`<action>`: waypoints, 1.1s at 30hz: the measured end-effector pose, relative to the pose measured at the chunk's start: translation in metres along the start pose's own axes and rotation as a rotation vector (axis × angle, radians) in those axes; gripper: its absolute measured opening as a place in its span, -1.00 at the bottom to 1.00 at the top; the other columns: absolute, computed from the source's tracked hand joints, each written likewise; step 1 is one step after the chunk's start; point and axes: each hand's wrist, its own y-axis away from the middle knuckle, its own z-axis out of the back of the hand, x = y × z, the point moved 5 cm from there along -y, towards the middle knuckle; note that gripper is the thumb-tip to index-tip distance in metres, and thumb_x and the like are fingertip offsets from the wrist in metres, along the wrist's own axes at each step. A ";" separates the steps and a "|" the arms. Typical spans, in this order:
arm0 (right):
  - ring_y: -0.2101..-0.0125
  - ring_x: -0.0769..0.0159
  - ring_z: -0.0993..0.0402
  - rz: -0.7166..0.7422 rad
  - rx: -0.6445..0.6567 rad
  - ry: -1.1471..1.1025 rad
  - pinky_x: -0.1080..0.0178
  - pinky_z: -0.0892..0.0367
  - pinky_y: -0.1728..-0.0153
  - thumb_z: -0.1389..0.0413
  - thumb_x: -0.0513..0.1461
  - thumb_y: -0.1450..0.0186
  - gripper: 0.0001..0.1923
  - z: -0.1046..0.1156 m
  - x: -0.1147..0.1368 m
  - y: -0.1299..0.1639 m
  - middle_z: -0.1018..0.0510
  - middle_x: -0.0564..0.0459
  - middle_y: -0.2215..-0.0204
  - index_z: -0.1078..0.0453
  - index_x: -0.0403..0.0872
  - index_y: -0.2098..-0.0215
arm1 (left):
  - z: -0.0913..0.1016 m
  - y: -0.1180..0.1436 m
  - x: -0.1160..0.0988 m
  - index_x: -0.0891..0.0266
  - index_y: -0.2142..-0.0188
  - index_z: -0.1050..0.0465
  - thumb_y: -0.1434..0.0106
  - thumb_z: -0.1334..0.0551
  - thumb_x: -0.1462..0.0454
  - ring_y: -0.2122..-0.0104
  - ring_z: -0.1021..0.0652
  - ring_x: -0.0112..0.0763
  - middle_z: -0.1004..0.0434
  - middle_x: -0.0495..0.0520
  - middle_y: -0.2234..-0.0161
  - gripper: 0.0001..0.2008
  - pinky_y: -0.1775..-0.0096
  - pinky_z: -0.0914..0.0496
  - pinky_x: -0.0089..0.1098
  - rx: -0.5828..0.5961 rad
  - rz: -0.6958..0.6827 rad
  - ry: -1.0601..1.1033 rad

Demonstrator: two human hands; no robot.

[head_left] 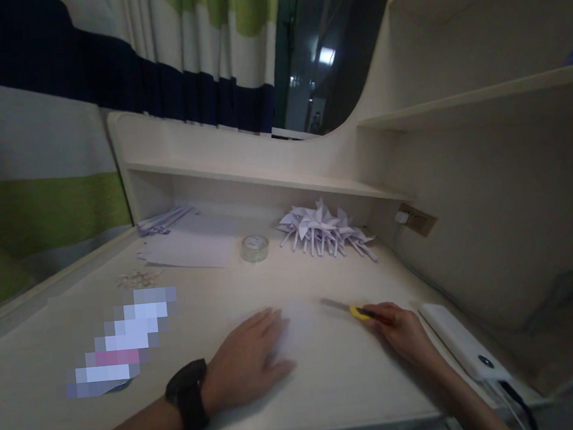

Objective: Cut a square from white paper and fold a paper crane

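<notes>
My left hand, with a black watch on its wrist, lies palm down on the white desk, its fingers stretched out and slightly blurred. Just beyond its fingertips is a faint pale patch that looks like a small piece of white paper, though blur hides its edges. My right hand is closed around a utility knife with a yellow and dark handle. Its grey blade points left, toward my left hand but apart from it.
At the back stand folded paper pinwheels, a roll of clear tape, paper sheets and rolled paper sticks. Small bits lie left, near a pixelated phone-like object. A white power strip with cables runs along the right.
</notes>
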 end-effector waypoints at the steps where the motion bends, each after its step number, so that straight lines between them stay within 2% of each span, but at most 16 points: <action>1: 0.22 0.13 -0.49 -0.019 -0.019 0.028 0.10 -0.36 0.14 -0.09 -0.26 -0.20 -0.71 0.002 -0.003 -0.001 -0.58 -0.09 0.21 -0.52 -0.04 0.13 | -0.002 0.001 -0.004 0.21 -0.20 -0.16 -0.22 -0.16 0.00 -0.18 -0.25 -0.08 -0.21 0.23 -0.20 -0.38 -0.14 -0.18 -0.08 0.009 -0.007 -0.002; 7: 0.27 0.11 -0.51 -0.037 -0.032 0.184 0.12 -0.36 0.20 -0.07 -0.22 -0.21 -0.72 0.001 -0.008 -0.004 -0.60 -0.08 0.27 -0.54 -0.03 0.16 | -0.004 0.005 -0.017 0.09 -0.17 -0.19 -0.28 -0.12 0.17 -0.13 -0.33 -0.17 -0.26 0.12 -0.18 -0.54 -0.10 -0.27 -0.13 0.017 -0.009 0.011; 12: 0.23 0.11 -0.50 -0.022 -0.057 0.219 0.13 -0.35 0.18 -0.05 -0.22 -0.23 -0.71 0.001 -0.009 -0.002 -0.60 -0.07 0.24 -0.52 -0.03 0.14 | -0.004 0.005 -0.029 0.14 -0.16 -0.20 -0.34 -0.02 0.25 -0.11 -0.36 -0.19 -0.31 0.15 -0.15 -0.61 -0.08 -0.30 -0.17 0.033 -0.073 -0.047; 19: 0.19 0.11 -0.49 0.050 -0.099 0.277 0.13 -0.34 0.13 -0.03 -0.24 -0.25 -0.73 -0.001 -0.010 0.001 -0.59 -0.09 0.20 -0.51 -0.05 0.15 | -0.033 0.005 -0.029 0.12 -0.22 -0.11 -0.30 0.07 0.46 -0.15 -0.30 -0.16 -0.26 0.12 -0.19 -0.48 -0.11 -0.26 -0.13 0.083 -0.195 -0.117; 22: 0.20 0.11 -0.49 0.062 -0.104 0.280 0.12 -0.34 0.12 -0.03 -0.25 -0.25 -0.73 -0.002 -0.010 0.002 -0.59 -0.09 0.20 -0.50 -0.06 0.15 | -0.043 0.004 -0.027 0.15 -0.24 -0.08 -0.30 0.07 0.48 -0.16 -0.28 -0.11 -0.20 0.16 -0.21 -0.47 -0.09 -0.26 -0.08 0.109 -0.194 -0.168; 27: 0.21 0.11 -0.49 0.068 -0.105 0.281 0.12 -0.34 0.12 -0.03 -0.26 -0.25 -0.73 -0.001 -0.006 0.004 -0.59 -0.09 0.22 -0.49 -0.06 0.13 | -0.049 0.002 -0.028 0.24 -0.22 -0.09 -0.30 0.05 0.46 -0.14 -0.31 -0.03 -0.08 0.26 -0.25 -0.51 -0.06 -0.29 -0.07 0.085 -0.208 -0.232; 30: 0.19 0.12 -0.49 0.062 -0.093 0.280 0.12 -0.34 0.11 -0.02 -0.26 -0.26 -0.71 -0.001 -0.005 0.004 -0.58 -0.09 0.20 -0.48 -0.07 0.10 | -0.046 0.002 -0.029 0.26 -0.19 -0.14 -0.33 0.04 0.43 -0.11 -0.35 -0.09 -0.17 0.27 -0.21 -0.56 -0.07 -0.30 -0.15 0.081 -0.223 -0.224; 33: 0.18 0.12 -0.49 0.041 -0.096 0.278 0.11 -0.35 0.10 -0.03 -0.26 -0.25 -0.70 0.000 -0.006 0.004 -0.58 -0.09 0.18 -0.48 -0.08 0.09 | -0.032 0.003 -0.032 0.21 -0.14 -0.22 -0.35 0.03 0.38 -0.06 -0.42 -0.20 -0.33 0.20 -0.13 -0.62 -0.05 -0.32 -0.24 0.080 -0.214 -0.125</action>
